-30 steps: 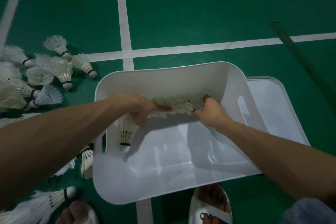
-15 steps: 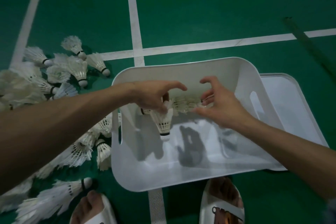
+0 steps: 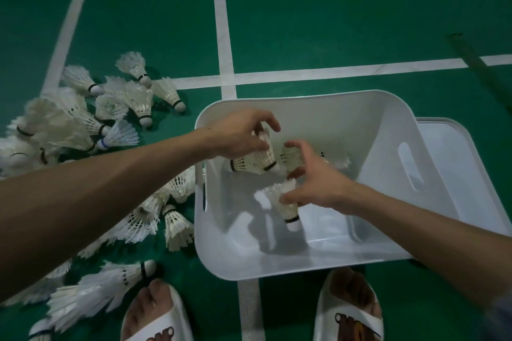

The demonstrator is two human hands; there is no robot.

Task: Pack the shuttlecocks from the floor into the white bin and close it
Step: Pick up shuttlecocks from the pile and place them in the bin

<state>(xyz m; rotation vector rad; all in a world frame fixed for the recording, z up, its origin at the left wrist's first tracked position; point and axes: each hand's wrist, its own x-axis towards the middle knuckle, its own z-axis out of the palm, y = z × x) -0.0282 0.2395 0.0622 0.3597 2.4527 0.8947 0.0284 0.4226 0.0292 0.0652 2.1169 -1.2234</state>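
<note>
Several shuttlecocks (image 3: 246,166) lie inside the bin (image 3: 249,263), bunched against its far wall. One more shuttlecock (image 3: 288,209) points cork down near the middle, directly under the thumb of the right hand (image 3: 318,185). That hand's fingers are spread wide and curl round nothing. I cannot tell whether the thumb touches the feathers. The left hand (image 3: 238,135) hangs over the far left corner with a tilted shuttlecock (image 3: 267,153) at its fingertips. I cannot tell whether they pinch its feathers or stand clear of it. I judge that both hands are kept low over the opening so that each load lands inside the walls and does not bounce out.

The bin stands on the green floor (image 3: 332,8), just ahead of the slippers (image 3: 352,315), with its handle slot (image 3: 410,169) on the right wall. The lid (image 3: 454,163) lies flat just beside that wall, partly hidden by it. I judge that it is parked within reach for closing. A loose pile (image 3: 69,122) spreads over the floor to the left, its nearest pieces just beside the bin's left wall, which keeps each carry short. I judge the packing to be at an early stage: most pieces are on the floor and the lid is off.
</note>
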